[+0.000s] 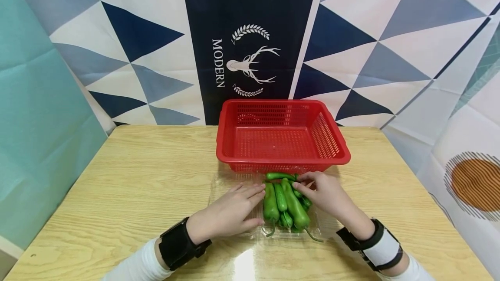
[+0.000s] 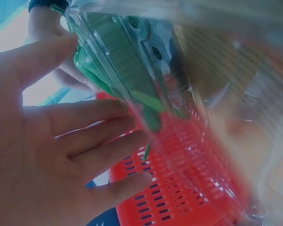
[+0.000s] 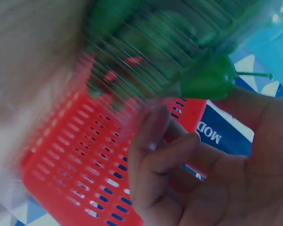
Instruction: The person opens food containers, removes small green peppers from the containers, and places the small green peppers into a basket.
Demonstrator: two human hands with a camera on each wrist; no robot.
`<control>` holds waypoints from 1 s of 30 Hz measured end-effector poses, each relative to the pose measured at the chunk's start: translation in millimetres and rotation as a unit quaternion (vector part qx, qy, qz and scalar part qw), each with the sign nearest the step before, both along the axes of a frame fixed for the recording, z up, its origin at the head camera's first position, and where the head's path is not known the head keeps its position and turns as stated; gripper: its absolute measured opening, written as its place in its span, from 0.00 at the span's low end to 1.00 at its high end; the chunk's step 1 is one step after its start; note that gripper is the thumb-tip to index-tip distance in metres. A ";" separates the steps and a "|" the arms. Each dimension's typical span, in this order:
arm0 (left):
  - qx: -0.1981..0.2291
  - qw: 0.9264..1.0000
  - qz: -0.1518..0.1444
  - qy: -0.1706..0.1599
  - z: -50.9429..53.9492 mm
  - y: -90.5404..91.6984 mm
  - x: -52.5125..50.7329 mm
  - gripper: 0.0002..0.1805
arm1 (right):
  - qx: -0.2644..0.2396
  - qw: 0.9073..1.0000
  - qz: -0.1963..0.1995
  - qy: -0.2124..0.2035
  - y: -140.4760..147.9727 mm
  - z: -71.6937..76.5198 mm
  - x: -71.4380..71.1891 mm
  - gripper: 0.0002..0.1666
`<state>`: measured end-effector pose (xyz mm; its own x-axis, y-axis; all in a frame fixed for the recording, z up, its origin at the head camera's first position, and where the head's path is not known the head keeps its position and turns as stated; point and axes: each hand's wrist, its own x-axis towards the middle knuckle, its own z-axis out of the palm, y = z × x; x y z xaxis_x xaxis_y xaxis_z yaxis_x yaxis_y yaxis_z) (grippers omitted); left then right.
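Observation:
A clear plastic clamshell box (image 1: 318, 229) lies spread on the table, and several green peppers (image 1: 297, 209) are heaped in its right half. My left hand (image 1: 234, 214) is at the heap's left side, fingers fairly straight and their tips by a pepper; the left wrist view shows the palm with nothing in it. At the upper right of the heap is my right hand (image 1: 326, 190), its fingers bent and the thumb and forefinger tips at the peppers. Whether they pinch one is hidden. In the right wrist view, bent fingers (image 3: 172, 153) lie close to the box's ribbed wall.
A red perforated plastic basket (image 1: 273, 142) stands just behind the box, near the table's back edge. The wooden table (image 1: 136, 185) extends to both sides. A patterned cloth (image 1: 148, 47) hangs behind it, with a teal sheet (image 1: 35, 99) at the left.

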<state>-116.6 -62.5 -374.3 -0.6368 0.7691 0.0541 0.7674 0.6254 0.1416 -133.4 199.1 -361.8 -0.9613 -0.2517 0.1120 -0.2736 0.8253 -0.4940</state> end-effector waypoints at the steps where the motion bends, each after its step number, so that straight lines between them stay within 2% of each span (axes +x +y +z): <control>1: 0.000 1.000 0.000 0.001 -0.3 0.0 -0.1 0.37 | 0.008 1.000 0.001 -0.001 -0.8 0.9 -0.4 0.19; 7: -0.004 1.000 -0.001 0.001 -0.8 0.6 -0.6 0.37 | 0.028 1.000 0.008 -0.008 -3.9 2.6 -3.0 0.19; 14: -0.008 1.000 0.000 0.000 -0.9 0.6 0.3 0.37 | 0.028 0.999 0.024 -0.014 -8.0 6.0 -3.8 0.18; 30: -0.005 1.000 0.002 0.004 -0.1 0.4 0.5 0.37 | 0.035 0.999 0.012 -0.017 -6.6 11.8 -4.0 0.14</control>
